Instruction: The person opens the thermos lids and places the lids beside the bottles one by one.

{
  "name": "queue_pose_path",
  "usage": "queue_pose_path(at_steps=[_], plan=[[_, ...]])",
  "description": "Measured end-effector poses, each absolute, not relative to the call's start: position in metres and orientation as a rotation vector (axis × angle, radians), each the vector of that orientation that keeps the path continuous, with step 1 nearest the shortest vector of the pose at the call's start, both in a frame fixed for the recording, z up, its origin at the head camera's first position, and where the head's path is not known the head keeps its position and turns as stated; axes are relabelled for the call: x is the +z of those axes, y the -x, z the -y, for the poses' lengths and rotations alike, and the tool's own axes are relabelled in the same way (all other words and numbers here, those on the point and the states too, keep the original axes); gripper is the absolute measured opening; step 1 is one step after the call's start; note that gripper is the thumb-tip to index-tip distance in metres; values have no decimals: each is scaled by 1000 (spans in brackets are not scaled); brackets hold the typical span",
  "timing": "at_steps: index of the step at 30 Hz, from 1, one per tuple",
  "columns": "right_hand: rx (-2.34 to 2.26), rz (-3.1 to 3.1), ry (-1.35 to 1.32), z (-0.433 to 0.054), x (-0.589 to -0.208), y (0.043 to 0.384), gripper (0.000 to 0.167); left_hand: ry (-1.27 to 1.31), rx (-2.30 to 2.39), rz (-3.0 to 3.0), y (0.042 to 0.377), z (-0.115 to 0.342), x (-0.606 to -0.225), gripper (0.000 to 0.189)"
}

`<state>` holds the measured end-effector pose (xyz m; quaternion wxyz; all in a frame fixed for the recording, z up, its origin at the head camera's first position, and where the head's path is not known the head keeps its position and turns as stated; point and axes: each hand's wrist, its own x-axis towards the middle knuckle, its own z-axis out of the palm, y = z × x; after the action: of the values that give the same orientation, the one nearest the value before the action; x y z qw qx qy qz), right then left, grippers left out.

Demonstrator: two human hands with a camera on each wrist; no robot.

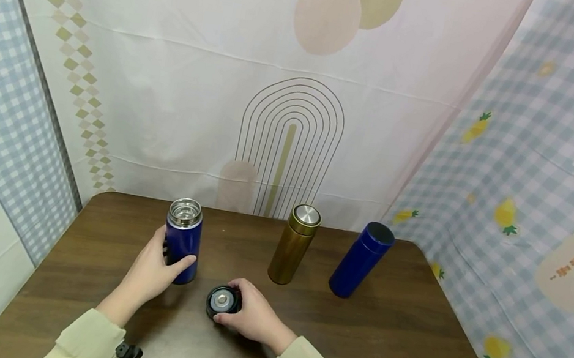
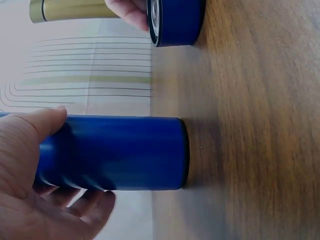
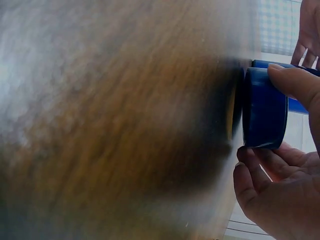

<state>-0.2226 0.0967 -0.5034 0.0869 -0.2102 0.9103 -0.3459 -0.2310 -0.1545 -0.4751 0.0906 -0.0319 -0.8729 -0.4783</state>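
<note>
My left hand [image 1: 153,265] grips an upright blue thermos [image 1: 181,244], thumb on one side and fingers around the other. Its lid is off, so the silver mouth shows at the top. In the left wrist view the lower body of this thermos [image 2: 125,152] lies between thumb and fingers. To its right, my right hand [image 1: 256,315] pinches the round lid [image 1: 222,300] by its sides, with the inner side facing up. The lid's blue outer wall [image 3: 265,107] shows in the right wrist view. It is low over the table; I cannot tell whether it touches.
A gold thermos [image 1: 293,248] with a silver-topped lid stands farther back, right of centre. Beyond it on the right is another blue thermos [image 1: 360,261], lid on. The brown wooden table [image 1: 395,350] ends at a white patterned cloth [image 1: 174,113] behind.
</note>
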Motion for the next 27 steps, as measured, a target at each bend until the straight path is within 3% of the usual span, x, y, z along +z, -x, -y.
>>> queue_pose_path(at_steps=[27], plan=[[-981,-2713,678,-97,-499,219,61,86,-1453,2631,262,160,-478,86]])
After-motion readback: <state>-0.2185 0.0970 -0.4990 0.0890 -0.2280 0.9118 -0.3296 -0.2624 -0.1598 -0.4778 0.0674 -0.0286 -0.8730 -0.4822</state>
